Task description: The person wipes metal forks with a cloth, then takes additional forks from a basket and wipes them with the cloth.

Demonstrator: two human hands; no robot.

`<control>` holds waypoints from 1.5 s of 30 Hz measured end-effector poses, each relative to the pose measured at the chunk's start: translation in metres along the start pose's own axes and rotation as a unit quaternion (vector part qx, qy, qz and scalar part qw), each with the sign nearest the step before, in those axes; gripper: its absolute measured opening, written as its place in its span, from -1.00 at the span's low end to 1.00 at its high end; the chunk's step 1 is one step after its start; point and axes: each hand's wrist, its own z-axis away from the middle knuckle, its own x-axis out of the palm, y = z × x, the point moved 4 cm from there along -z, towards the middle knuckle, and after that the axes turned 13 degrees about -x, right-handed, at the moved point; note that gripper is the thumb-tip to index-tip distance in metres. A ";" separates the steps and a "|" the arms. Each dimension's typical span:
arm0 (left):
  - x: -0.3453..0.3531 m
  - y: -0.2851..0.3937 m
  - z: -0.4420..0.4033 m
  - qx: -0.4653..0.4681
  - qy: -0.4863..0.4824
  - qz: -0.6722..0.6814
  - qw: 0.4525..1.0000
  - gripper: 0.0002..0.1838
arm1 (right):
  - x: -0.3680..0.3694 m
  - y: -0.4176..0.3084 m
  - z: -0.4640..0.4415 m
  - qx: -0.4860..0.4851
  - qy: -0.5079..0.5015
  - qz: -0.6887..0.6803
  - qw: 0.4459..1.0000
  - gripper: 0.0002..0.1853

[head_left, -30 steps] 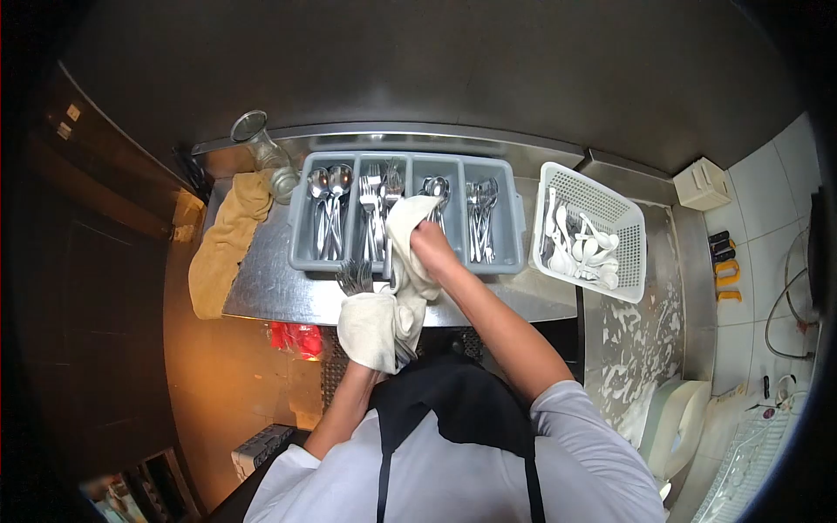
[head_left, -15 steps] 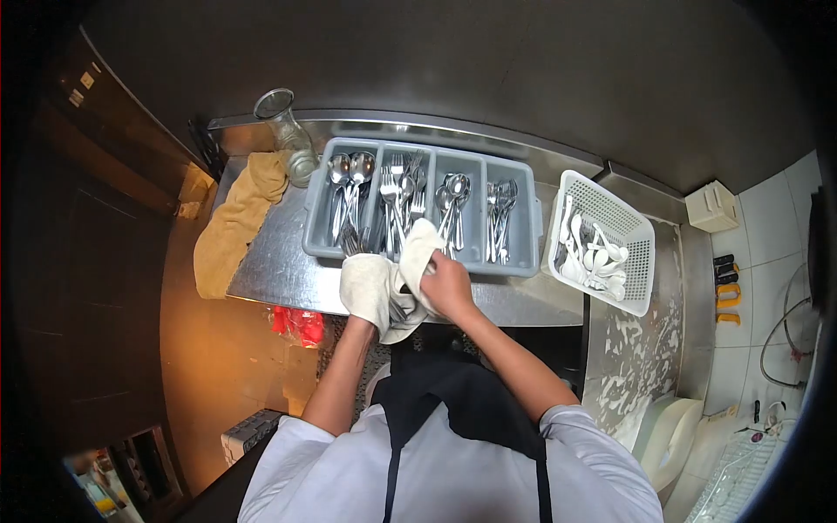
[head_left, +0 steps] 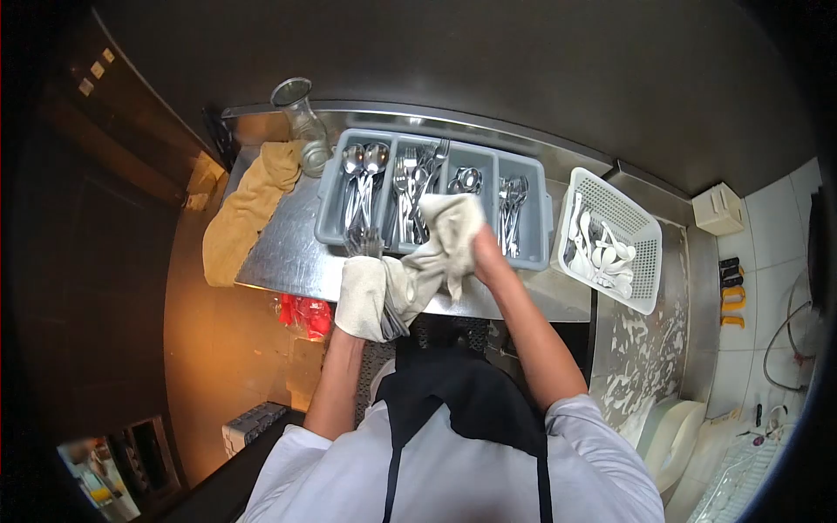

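Observation:
A cream cloth (head_left: 417, 281) covers most of my left hand (head_left: 350, 338), which is closed around a bunch of forks (head_left: 370, 244). Their tines stick up above the cloth and the handle ends show below it. My right hand (head_left: 490, 257) grips the cloth's other end, raised over the front of the grey cutlery tray (head_left: 547, 248); its fingertips are hidden by the fabric. The tray's compartments hold large spoons (head_left: 375, 161), forks (head_left: 401, 179), smaller spoons (head_left: 469, 179) and more small cutlery (head_left: 516, 196). One fork (head_left: 442, 152) leans across a divider.
Right of the tray stands a white perforated basket (head_left: 645, 235) with several white spoons (head_left: 602, 253). A glass carafe (head_left: 309, 139) and a tan cloth (head_left: 253, 213) are on the left of the steel counter (head_left: 283, 253). Wet, foamy steel (head_left: 645, 349) lies at right.
My right hand has moved right and up, stretching the cloth away from my left hand. A fork now leans at the top of the divider beside the fork compartment. The view has shifted slightly.

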 end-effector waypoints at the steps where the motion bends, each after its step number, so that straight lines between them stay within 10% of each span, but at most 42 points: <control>1: 0.000 0.001 0.004 0.069 -0.025 -0.066 0.995 -0.79 | 0.009 -0.025 0.018 0.066 -0.048 -0.175 0.981 -0.43; 5: -0.009 0.039 0.023 0.172 -0.039 -0.103 0.979 -0.80 | 0.006 -0.088 0.080 0.013 -0.007 -0.358 0.934 -0.33; 6: 0.001 0.027 0.028 0.031 -0.114 0.135 0.984 -0.82 | -0.008 -0.065 0.084 0.026 0.014 -0.137 0.990 -0.14; 9: 0.029 0.046 0.040 0.167 -0.136 0.008 0.976 -0.80 | -0.029 -0.033 0.108 0.001 -0.024 -0.301 0.953 -0.04; 13: 0.074 0.076 0.066 0.245 -0.138 -0.348 0.894 -0.83 | -0.004 -0.044 0.142 0.016 -0.089 -0.231 0.969 -0.36; 21: 0.087 0.126 0.084 0.121 -0.102 -0.387 0.908 -0.76 | -0.037 -0.061 0.155 -0.010 0.004 0.032 0.999 -0.70; 25: 0.102 0.125 0.095 0.239 -0.121 -0.380 0.885 -0.73 | -0.065 -0.081 0.138 -0.168 0.044 0.239 0.955 -0.79; 27: 0.100 0.121 0.100 0.095 -0.089 -0.126 0.983 -0.76 | -0.083 -0.084 0.126 -0.189 0.146 0.152 0.959 -0.85; 33: 0.110 0.110 0.094 0.208 -0.033 -0.375 0.903 -0.81 | -0.084 -0.044 0.161 0.040 0.117 -0.142 0.982 -0.80; 45: 0.127 0.119 0.096 0.156 -0.075 -0.407 0.897 -0.80 | -0.083 -0.041 0.120 0.044 -0.038 0.111 0.992 -0.76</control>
